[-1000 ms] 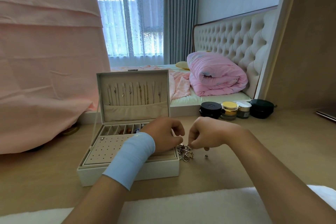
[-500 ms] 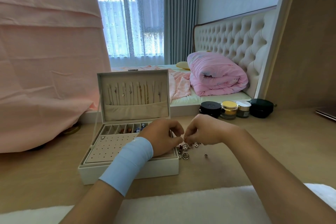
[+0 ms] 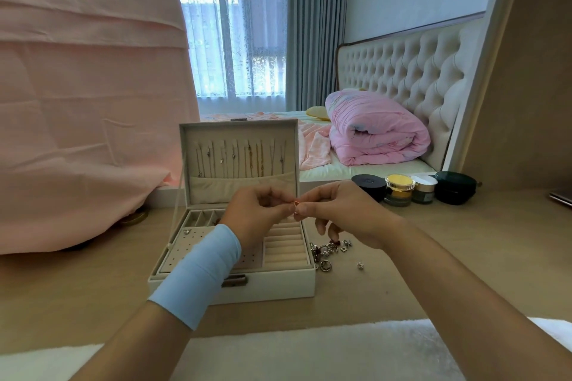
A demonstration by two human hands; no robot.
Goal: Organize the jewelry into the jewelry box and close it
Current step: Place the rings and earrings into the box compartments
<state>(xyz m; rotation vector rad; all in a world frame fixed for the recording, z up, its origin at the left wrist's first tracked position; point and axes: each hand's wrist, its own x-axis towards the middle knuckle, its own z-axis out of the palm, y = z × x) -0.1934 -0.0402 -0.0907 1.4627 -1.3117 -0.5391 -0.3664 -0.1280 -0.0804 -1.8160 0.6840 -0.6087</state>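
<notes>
**Item in hand:** ring (image 3: pixel 296 206), small, rose-gold in tone; too small to tell a ring from a hoop with certainty. It is held in the air above the jewelry box (image 3: pixel 278 283), over the rear compartments.

**Left grip** (image 3: pixel 257 213): closed, fingertips pinching the ring from the left. A pale blue wristband (image 3: pixel 198 272) sits on this forearm.

**Right grip** (image 3: pixel 343 213): closed, thumb and forefinger pinching the same ring from the right; the other fingers are loosely curled.

**Jewelry box:** white, on the worktop (image 3: pixel 433 257), with the lid (image 3: pixel 238 133) upright and chains hanging inside it. The tray has a perforated earring panel (image 3: pixel 185 244) at left and the ring rolls (image 3: pixel 283 244) at right, with small compartments at the rear.

**Unsorted stock:** the loose jewelry (image 3: pixel 331 249) lies in a heap just beside the box's right wall. One stray piece (image 3: pixel 360 265) lies a little apart.

**Handling note (judgement):**
- Pass the ring to one grip before lowering it.
- Turn it edge-on and press it into a slot between the ring rolls until the padding holds it.
- Work low over the tray so a dropped piece lands inside.
- Take pieces from the heap singly, since tangles look likely.
- Leave the lid until the worktop pieces are stowed.

**Marks and lettering:** none readable.
- The four cosmetic jars (image 3: pixel 399 189) beyond the right grip show no legible label.
- The box's front clasp (image 3: pixel 234 281) carries no visible writing.
</notes>
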